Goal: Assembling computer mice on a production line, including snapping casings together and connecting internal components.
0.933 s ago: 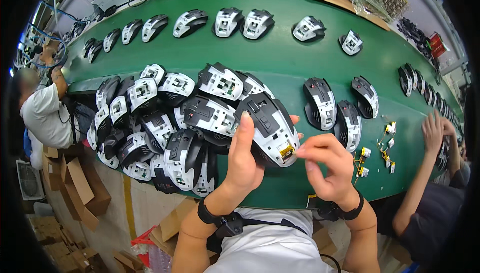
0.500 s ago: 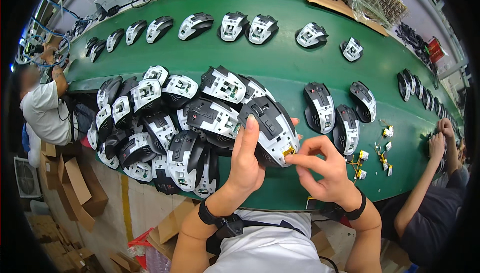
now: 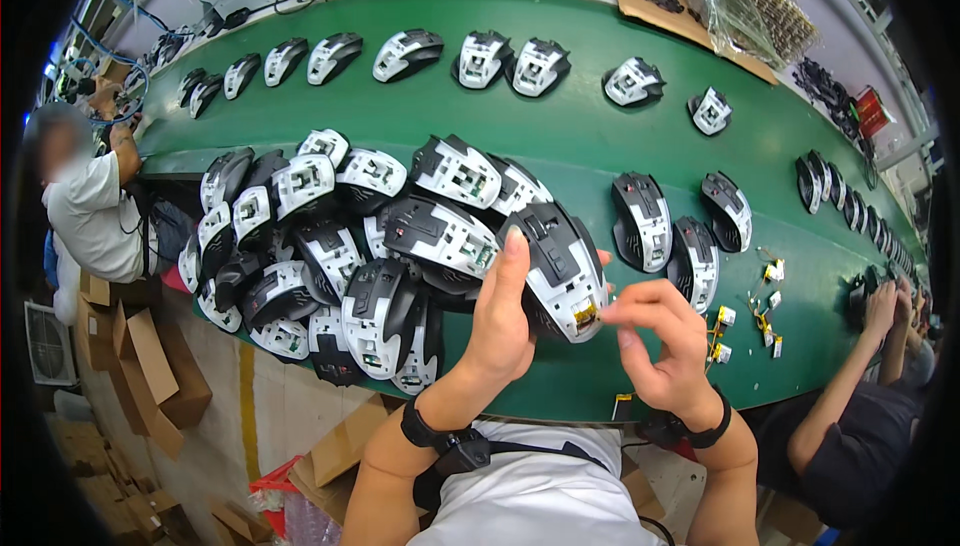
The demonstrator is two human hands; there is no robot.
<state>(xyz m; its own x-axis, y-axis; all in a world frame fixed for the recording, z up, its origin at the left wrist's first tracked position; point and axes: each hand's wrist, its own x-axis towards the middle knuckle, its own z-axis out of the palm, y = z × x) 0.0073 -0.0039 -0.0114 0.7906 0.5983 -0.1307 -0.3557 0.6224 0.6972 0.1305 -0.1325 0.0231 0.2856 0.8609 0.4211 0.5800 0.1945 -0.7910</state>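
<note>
My left hand (image 3: 497, 331) holds a black-and-white computer mouse (image 3: 563, 258) tilted up, its thumb along the left side. In an opening at the mouse's lower end sits a small yellow-taped battery (image 3: 585, 317). Beside that end is my right hand (image 3: 668, 354), its index fingertip at the white edge and its thumb apart; nothing shows between them. Small wired batteries (image 3: 722, 353) lie on the green table to the right. Three more mice (image 3: 643, 221) stand just beyond my right hand. A heap of similar mice (image 3: 375, 316) fills the table on my left.
A row of mice (image 3: 408, 54) runs along the far green strip (image 3: 570, 26). Cardboard (image 3: 690, 31) with a plastic-wrapped stack lies at the back right. One person (image 3: 95, 196) works at far left, another (image 3: 865, 426) at right. Open cartons (image 3: 160, 366) stand on the floor.
The right fingertips have drawn back slightly from the battery to the mouse's edge, and the thumb has parted from the index finger. The held mouse appears slightly farther right.
</note>
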